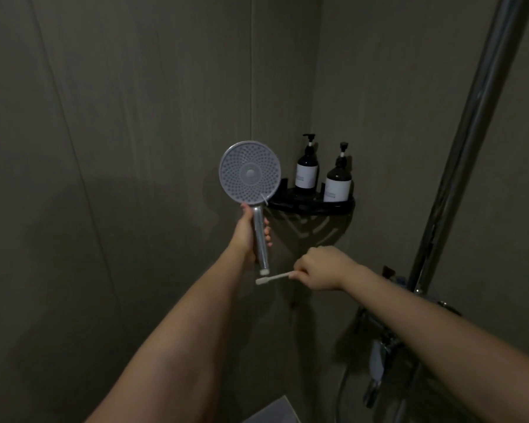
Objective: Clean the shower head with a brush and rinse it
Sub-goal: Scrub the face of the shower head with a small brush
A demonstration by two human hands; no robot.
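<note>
The round shower head [250, 173] is held upright in front of the dark wall, its nozzle face turned toward me. My left hand [247, 233] is shut around its chrome handle, whose lower end hangs free with no hose visible on it. My right hand [319, 271] grips a white toothbrush-like brush [272, 277] by its handle. The brush lies level, bristle end pointing left, just below the bottom end of the handle and apart from the nozzle face.
A black corner shelf [313, 206] carries two dark pump bottles [306, 169] [338, 178] right of the shower head. A chrome riser pipe [471, 141] runs up the right side, with the mixer valve [385, 346] and hose low right.
</note>
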